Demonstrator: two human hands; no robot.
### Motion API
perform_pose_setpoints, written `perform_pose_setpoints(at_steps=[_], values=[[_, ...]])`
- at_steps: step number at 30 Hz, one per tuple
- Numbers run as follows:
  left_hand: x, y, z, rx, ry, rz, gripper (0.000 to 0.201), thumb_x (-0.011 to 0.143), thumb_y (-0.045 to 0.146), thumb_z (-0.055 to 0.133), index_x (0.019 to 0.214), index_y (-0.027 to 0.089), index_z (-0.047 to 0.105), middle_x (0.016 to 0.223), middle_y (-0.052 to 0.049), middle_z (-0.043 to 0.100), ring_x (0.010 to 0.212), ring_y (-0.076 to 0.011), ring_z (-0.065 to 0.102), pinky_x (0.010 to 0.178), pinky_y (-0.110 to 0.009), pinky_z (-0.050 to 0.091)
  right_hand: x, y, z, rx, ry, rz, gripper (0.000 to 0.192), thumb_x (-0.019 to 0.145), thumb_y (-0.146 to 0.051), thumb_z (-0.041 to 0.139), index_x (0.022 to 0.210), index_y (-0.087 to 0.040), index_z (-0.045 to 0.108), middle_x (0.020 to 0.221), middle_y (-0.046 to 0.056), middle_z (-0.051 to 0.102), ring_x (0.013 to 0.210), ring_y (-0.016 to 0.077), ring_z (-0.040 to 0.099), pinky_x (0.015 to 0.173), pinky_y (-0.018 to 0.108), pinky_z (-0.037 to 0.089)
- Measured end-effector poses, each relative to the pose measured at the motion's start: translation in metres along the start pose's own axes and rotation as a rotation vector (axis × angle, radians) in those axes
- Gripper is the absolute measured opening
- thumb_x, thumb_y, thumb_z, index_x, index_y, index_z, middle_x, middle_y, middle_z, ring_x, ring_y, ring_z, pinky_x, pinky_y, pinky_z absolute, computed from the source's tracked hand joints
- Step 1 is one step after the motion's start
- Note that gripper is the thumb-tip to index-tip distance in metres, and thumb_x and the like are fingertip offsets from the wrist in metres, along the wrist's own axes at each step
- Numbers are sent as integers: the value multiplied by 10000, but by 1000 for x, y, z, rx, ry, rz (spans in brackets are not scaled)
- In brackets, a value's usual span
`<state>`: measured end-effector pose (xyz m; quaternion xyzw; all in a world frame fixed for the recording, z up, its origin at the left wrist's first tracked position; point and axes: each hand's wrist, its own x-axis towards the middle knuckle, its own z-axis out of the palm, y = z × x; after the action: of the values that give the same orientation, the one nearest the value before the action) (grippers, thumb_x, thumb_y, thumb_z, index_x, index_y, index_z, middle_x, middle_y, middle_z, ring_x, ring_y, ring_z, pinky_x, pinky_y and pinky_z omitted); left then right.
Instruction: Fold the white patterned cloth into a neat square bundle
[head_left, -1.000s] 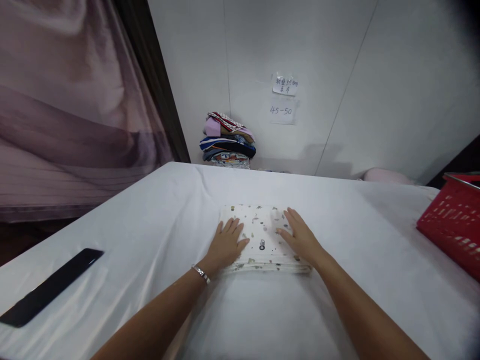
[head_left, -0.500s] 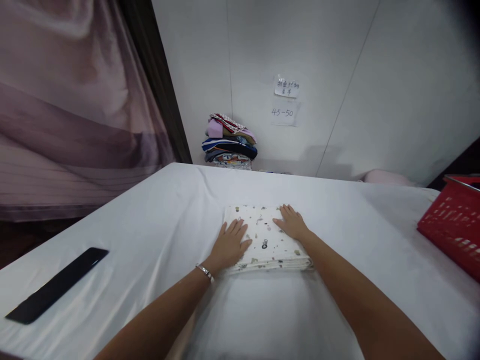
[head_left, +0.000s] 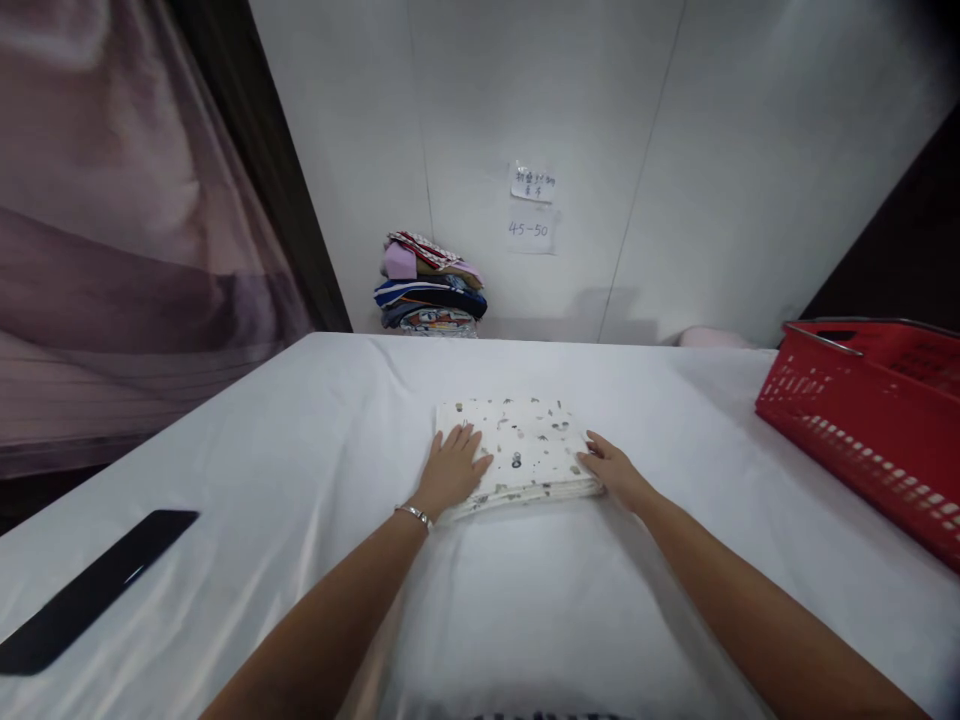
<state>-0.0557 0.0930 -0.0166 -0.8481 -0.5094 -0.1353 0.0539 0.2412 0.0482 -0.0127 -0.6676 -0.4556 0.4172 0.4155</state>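
Head view. At the right edge, a red plastic basket (head_left: pixel 870 420) with slotted walls and a metal handle along its rim, standing on the counter (head_left: pixel 300 460); inside only partly visible, contents impossible to tell.

At the middle of the counter, a folded white cloth (head_left: pixel 525 450) printed with small dark and greenish motifs, lying flat in a neat rectangle, several layers visible at its near edge. Left hand (head_left: pixel 452 468) resting palm down on the near left corner of the cloth, fingers (head_left: pixel 465 440) spread slightly and laid flat, gripping nothing; a silver bracelet (head_left: pixel 414 516) on that wrist. Right hand (head_left: pixel 613 468) at the near right corner, fingers (head_left: pixel 589 462) loosely extended and touching the cloth's edge, thumb side toward the fold; whether pinching the layers or merely pressed against them, cannot tell. Basket well apart from the cloth, off to the right.

Counter draped in a smooth white sheet with faint creases. Near the left edge, a long flat black object (head_left: pixel 90 590), glossy, lying diagonally.

Beyond the far edge, a stack of folded clothes (head_left: pixel 431 285) in mixed colours, against a pale panelled wall (head_left: pixel 675 150). On that wall, two small paper notes (head_left: pixel 532 208), the lower one reading 45-50. To the left, a mauve curtain (head_left: pixel 112 230) beside a dark upright frame. Far right, something pale pink (head_left: pixel 712 338) just behind the counter's edge.
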Motion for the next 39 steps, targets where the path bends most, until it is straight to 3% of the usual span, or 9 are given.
perform_pose_setpoints(at_steps=[3,6,9,12,16,21,27,34,39], values=[[1,1,-2,-14,-14,1,485,903,445,322,1302,206,458,1410,-105,392,1320,-285,306,1053,-526,241,-15,-3,-8,152,-69,159,624,783,-380,604,1332,-177,388,1162,114,601,867,178,633,722,299,544],[1,1,-3,0,-13,22,456,908,423,322,1282,206,469,1405,-115,397,1315,-283,310,1045,-537,234,-21,-9,-13,258,-183,285,424,813,-402,578,1149,-148,525,942,95,657,709,148,627,629,290,563],[0,2,-4,25,-11,47,436,901,391,352,1276,198,466,1402,-125,398,1309,-283,314,1036,-537,240,-20,-13,-14,280,-213,331,322,840,-420,540,971,-129,581,805,73,646,664,134,619,601,266,565],[1,2,-6,24,-16,50,434,894,384,368,1273,197,468,1398,-131,400,1304,-287,318,1032,-538,239,-20,-14,-13,273,-207,335,318,840,-433,537,933,-132,578,763,65,635,643,132,617,568,256,564],[2,4,-9,-1,-51,20,433,902,414,340,1261,209,473,1405,-119,393,1305,-280,314,1038,-536,223,-22,-14,-12,246,-197,294,265,801,-308,613,1001,-145,555,767,55,637,607,128,606,511,247,555],[2,2,-12,-54,-50,10,389,907,407,338,1210,226,503,1393,-95,416,1298,-251,328,1042,-516,227,-22,-12,-10,241,-135,264,487,780,-210,624,1219,-186,415,780,28,622,597,111,592,485,231,549],[-10,10,-26,-211,0,-56,409,925,425,295,1127,210,579,1328,-83,497,1253,-221,405,1061,-474,239,-26,-7,-11,243,-130,271,566,776,-202,609,1280,-178,353,753,25,609,576,116,589,456,232,547],[-51,30,-28,-174,-19,242,541,836,478,468,1310,218,437,1357,-69,465,1259,-229,386,1099,-449,174,-26,-10,-12,264,-154,254,438,776,-182,584,1188,-174,437,719,21,615,547,115,589,452,228,545],[-53,38,-21,-112,26,191,608,793,360,519,1362,217,359,1391,-73,418,1276,-245,352,1071,-429,229,-23,-25,-15,266,-214,230,408,772,-186,582,1164,-176,467,669,14,616,528,128,589,446,233,532]])
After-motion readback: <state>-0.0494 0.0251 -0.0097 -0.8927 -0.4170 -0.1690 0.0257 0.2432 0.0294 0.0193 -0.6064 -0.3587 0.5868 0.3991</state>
